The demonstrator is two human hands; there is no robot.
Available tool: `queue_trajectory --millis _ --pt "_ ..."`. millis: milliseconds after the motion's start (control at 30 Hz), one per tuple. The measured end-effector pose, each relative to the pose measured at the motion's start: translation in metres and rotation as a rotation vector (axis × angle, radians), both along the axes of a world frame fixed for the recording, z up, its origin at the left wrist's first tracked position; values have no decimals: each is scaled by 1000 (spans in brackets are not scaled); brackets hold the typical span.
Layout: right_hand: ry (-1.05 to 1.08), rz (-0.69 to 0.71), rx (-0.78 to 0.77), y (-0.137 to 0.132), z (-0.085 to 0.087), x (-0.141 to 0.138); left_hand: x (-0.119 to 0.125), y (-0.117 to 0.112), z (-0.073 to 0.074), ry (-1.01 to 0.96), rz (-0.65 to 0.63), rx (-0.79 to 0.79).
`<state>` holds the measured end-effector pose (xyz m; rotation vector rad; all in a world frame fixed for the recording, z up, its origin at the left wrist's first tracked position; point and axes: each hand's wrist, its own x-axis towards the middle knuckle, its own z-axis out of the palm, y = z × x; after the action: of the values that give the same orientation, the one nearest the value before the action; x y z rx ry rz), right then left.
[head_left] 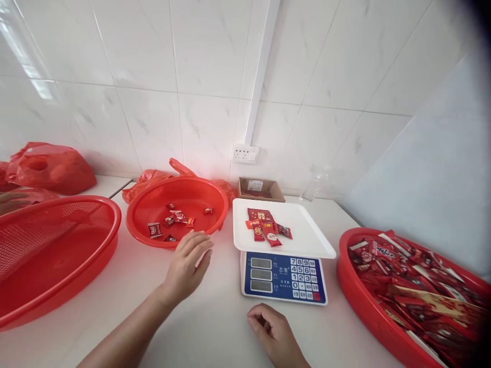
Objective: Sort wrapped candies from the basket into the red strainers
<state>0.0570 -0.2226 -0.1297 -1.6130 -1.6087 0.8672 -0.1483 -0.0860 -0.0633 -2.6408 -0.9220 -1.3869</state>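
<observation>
My left hand hovers over the table at the near rim of a round red plastic basket. Its fingers are outstretched with the thumb apart, and nothing shows in it. Inside that basket lie several small wrapped candies. My right hand is loosely curled just in front of a blue-and-white digital scale, with nothing visible in its hollow. On the scale's white tray sits a small pile of red wrapped candies, with a larger red packet at its back.
A red basket heaped with wrapped snacks stands at the right. Another red basket is at the left, with a red plastic bag behind it. Behind the scale is a cardboard box, below a wall socket.
</observation>
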Motion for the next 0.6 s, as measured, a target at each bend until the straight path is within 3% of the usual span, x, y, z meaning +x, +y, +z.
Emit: queue_trajectory --millis 200,367,600 --pt "39 12 44 -2 -2 5 -22 13 10 236 160 -191" --pt "57 2 83 -4 -4 4 -35 4 15 263 209 -308" --pt "74 -20 109 -3 -14 5 -74 -11 33 347 511 -520"
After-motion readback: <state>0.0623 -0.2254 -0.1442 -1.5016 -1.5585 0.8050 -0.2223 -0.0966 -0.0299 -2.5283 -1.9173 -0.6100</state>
